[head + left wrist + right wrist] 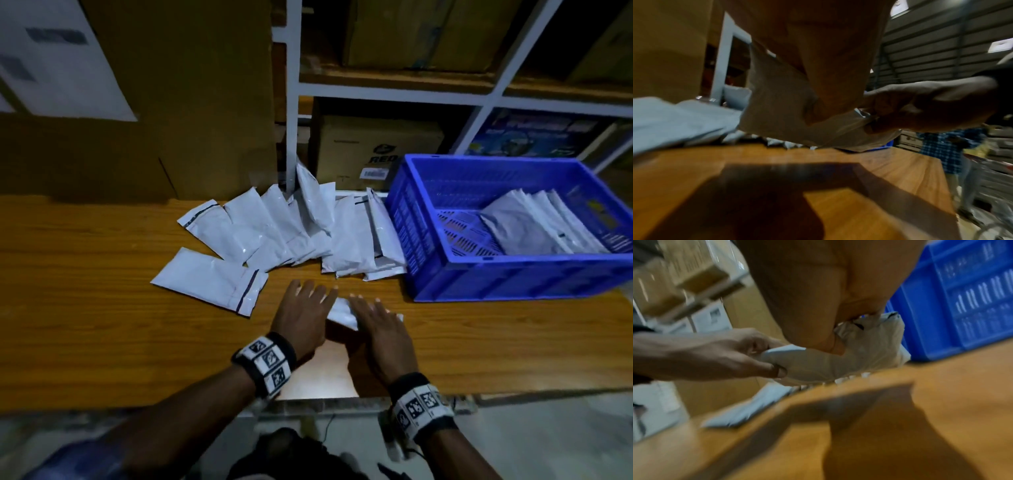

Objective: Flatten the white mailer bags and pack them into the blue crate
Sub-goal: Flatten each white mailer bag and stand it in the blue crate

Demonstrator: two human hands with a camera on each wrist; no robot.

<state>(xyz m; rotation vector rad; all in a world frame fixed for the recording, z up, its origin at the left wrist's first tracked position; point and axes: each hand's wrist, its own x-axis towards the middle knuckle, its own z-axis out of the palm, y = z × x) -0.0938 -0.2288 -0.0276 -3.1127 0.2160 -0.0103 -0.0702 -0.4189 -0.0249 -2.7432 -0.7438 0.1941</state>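
A white mailer bag (342, 313) hangs just above the wooden table between my two hands. My left hand (305, 315) pinches its left end, thumb underneath, as the right wrist view shows (715, 353). My right hand (376, 329) grips the other end with curled fingers (920, 104). The bag (818, 363) looks puffy and creased. The blue crate (513, 277) stands to the right with several flat mailers (534, 229) leaning inside. A pile of loose mailers (291, 226) lies behind my hands, and a single mailer (212, 281) lies to the left.
A large cardboard box (171, 102) stands at the back left. White shelving with boxes (376, 150) rises behind the pile. The table's front edge (205, 404) is just under my wrists. A person in a checked shirt (947, 146) stands beyond the table's right end.
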